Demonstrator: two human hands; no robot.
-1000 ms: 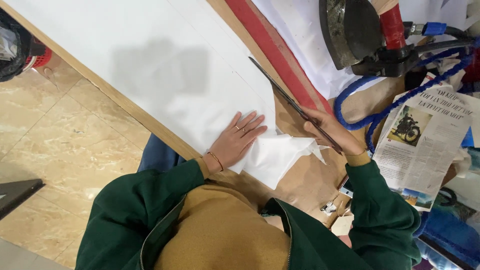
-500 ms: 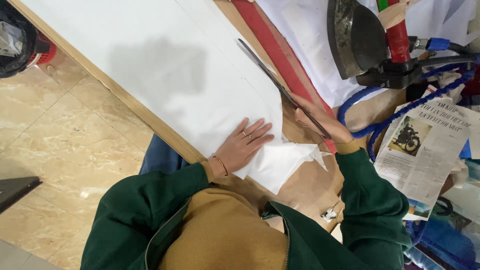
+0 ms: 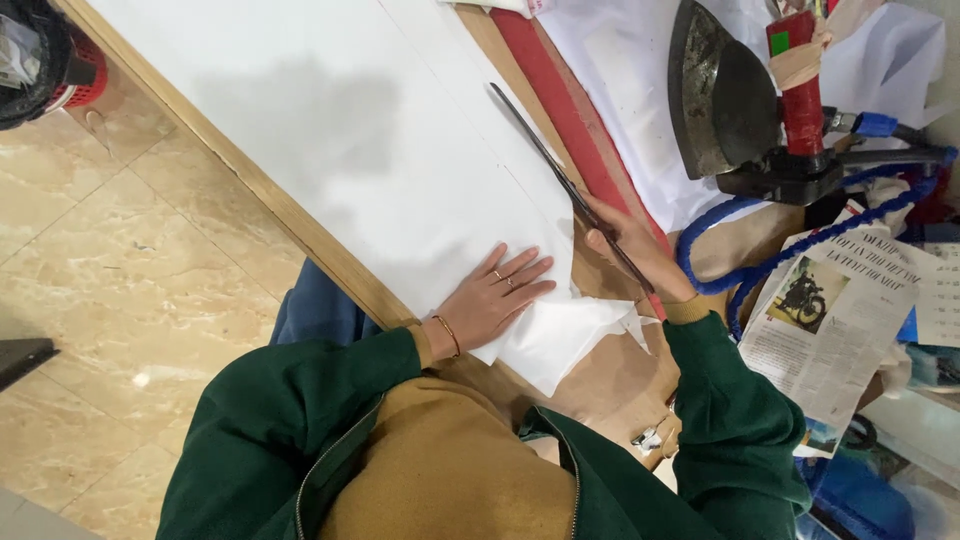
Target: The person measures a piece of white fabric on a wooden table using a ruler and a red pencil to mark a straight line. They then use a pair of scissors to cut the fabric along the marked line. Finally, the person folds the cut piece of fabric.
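My left hand [image 3: 495,297] lies flat, fingers spread, on a large sheet of white fabric [image 3: 350,150] spread over the wooden table [image 3: 300,232]. It presses the fabric down near the table's near edge, beside a folded white piece [image 3: 560,340]. My right hand [image 3: 637,252] grips the handles of long dark scissors [image 3: 555,170]. Their blades point away from me along the fabric's right edge, next to a red strip [image 3: 560,100].
A heavy dark iron [image 3: 730,90] with a red handle stands on its rest at the right, its blue cord [image 3: 800,240] looping beside my right wrist. A newspaper [image 3: 840,320] lies further right. Beige tiled floor [image 3: 120,300] is at the left, with a dark bin [image 3: 40,60] in the corner.
My right hand and the scissors have slid forward along the fabric's edge. My left hand stays flat on the fabric.
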